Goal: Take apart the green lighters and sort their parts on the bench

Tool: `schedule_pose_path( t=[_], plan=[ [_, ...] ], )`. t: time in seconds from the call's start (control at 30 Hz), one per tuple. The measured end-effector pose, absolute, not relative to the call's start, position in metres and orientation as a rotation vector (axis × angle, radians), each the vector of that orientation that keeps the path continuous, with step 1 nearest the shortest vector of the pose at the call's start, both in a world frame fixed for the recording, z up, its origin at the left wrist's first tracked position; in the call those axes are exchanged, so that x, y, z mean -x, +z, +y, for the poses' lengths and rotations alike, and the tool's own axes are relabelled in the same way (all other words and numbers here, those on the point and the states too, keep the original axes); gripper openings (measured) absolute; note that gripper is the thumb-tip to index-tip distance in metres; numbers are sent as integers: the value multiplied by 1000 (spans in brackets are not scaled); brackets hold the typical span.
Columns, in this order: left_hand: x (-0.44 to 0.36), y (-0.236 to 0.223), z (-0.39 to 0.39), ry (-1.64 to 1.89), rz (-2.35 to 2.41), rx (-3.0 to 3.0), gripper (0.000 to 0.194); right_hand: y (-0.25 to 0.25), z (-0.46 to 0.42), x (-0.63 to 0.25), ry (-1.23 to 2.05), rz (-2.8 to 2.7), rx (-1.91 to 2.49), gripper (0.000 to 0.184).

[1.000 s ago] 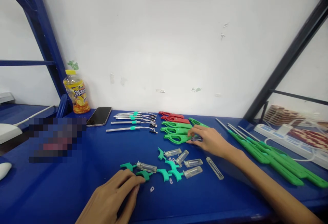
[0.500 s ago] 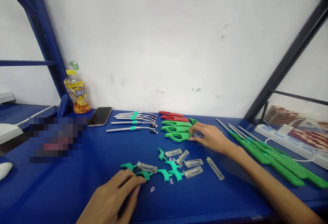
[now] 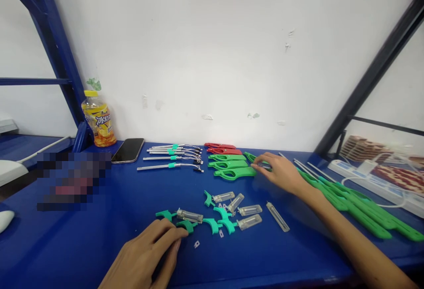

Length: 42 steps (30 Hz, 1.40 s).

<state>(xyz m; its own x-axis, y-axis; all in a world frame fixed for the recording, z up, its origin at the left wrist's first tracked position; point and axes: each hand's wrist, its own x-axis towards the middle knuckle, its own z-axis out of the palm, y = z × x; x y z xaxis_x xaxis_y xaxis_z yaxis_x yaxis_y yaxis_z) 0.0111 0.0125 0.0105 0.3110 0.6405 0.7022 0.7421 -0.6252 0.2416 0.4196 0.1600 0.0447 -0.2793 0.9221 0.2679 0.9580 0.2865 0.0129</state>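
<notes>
My left hand [image 3: 150, 251] lies on the table at lower left, fingers loosely spread, its index fingertip against a green lighter trigger [image 3: 187, 226]. Beside it are more green triggers [image 3: 212, 226] and clear fuel tanks [image 3: 189, 216]. Near the back, my right hand [image 3: 281, 172] is closed in a pinch around a small greyish-purple piece that is mostly hidden by the fingers. Just left of those fingers is a green lighter shell [image 3: 251, 157]. More green half shells [image 3: 235, 173] and red ones [image 3: 224, 151] lie in a column.
Metal lighter tubes with wires [image 3: 157, 167] lie at back left, near a phone [image 3: 128, 150] and a drink bottle [image 3: 99, 121]. On the right, long green lighters [image 3: 361, 209] lie before a power strip [image 3: 351, 172]. Small metal clips [image 3: 196, 244] are scattered in front.
My right hand has shifted slightly right and back, away from the nearest green shell, whose right end now shows. My left hand stays in place.
</notes>
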Motion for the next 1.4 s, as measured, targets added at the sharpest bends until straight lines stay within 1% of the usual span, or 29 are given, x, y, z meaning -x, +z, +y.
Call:
schedule_pose_path(
  t=[0.17, 0.37, 0.57, 0.67, 0.77, 0.9, 1.03, 1.2, 1.27, 1.4],
  plan=[
    [1, 0, 13, -1132, -1181, 2511, 37, 32, 169, -449, -317, -2154, 2055, 36],
    [2, -1, 13, -1092, -1200, 2529, 33, 17, 175, -467, -270, -2107, 2219, 37],
    [0, 1, 11, -1140, -1192, 2530, 33, 15, 134, -504, -206, -2036, 2299, 32],
    [0, 1, 12, -1148, -1178, 2513, 35, 17, 99, -524, -144, -2045, 2237, 29],
    [2, -1, 13, -1103, -1181, 2526, 34, 22, 78, -530, -34, -2111, 2082, 33],
    [4, -3, 12, -1062, -1200, 2527, 33, 30, 82, -509, 72, -2219, 1849, 37],
    [0, 2, 12, -1132, -1173, 2500, 37, 36, 100, -471, 132, -2327, 1670, 38],
    [-4, 6, 15, -1185, -1139, 2482, 37, 38, 116, -427, 97, -2372, 1577, 36],
    [-2, 5, 14, -1175, -1146, 2505, 35, 38, 119, -417, 50, -2342, 1593, 37],
    [1, 1, 12, -1110, -1207, 2546, 33, 39, 106, -415, -46, -2215, 1687, 34]
  ],
)
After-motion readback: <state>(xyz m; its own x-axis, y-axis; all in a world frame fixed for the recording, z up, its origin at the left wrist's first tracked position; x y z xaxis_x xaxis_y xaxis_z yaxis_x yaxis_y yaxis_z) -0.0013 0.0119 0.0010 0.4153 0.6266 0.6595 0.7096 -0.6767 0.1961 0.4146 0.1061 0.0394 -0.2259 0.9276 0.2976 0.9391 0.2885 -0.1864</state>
